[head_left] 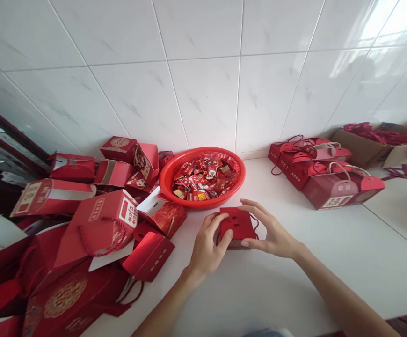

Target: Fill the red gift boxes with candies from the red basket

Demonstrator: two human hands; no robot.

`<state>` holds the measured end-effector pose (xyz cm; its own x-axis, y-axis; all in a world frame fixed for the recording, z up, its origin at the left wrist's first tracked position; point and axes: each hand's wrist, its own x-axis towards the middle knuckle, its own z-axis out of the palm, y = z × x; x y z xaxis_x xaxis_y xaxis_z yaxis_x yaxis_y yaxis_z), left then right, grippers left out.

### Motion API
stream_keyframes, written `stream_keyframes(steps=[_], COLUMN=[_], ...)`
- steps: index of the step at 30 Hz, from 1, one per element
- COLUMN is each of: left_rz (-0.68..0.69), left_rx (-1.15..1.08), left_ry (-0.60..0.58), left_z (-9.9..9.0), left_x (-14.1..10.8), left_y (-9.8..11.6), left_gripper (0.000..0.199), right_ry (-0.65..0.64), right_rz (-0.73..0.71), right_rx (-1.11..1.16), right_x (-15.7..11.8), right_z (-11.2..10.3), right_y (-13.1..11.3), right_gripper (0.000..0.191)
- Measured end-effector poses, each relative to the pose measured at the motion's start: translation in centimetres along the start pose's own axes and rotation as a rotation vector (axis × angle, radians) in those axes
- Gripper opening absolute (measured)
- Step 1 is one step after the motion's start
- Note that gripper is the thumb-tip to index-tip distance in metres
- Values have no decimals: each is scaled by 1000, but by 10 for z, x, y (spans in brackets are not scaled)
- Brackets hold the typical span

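A small red paper gift box (237,224) with a few round holes in its top sits on the white table in front of me. A dark red cord handle (255,222) loops out at its right side. My left hand (208,243) grips the box from the left, fingers and thumb on its top and near edge. Around the right side my right hand (270,229) is curved with fingers and thumb spread apart, the thumb by the near right corner. Just behind the box stands a red plastic colander (166,180) filled with wrapped candies (203,180).
Several red gift boxes (94,220) are heaped on the left, some with flaps open. More boxes with cord handles (344,185) stand at the back right. Beside them is a cardboard carton (368,147) with red items. A tiled wall (203,93) bounds the white table (270,290).
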<state>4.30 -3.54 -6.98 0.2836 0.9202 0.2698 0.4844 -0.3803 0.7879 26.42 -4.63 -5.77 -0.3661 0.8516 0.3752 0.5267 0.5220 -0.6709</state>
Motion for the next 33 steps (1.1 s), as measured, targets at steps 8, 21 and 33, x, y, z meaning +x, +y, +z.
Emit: stream_keyframes(steps=[8,21,33], left_rz=[-53,-215,-63], left_rx=[4,-450,-482], left_ry=[146,180,-131], left_z=[-5,-33,-14], left_x=[1,6,-16], left_y=[-3,0,13], left_gripper=[42,32,35], right_ry=[-53,41,297], right_rz=[90,79,316], right_rx=[-29,-89,-393], right_x=[2,5,-20], right_z=[8,6,58], right_y=[11,-12,-23], right_gripper=[79,38,63])
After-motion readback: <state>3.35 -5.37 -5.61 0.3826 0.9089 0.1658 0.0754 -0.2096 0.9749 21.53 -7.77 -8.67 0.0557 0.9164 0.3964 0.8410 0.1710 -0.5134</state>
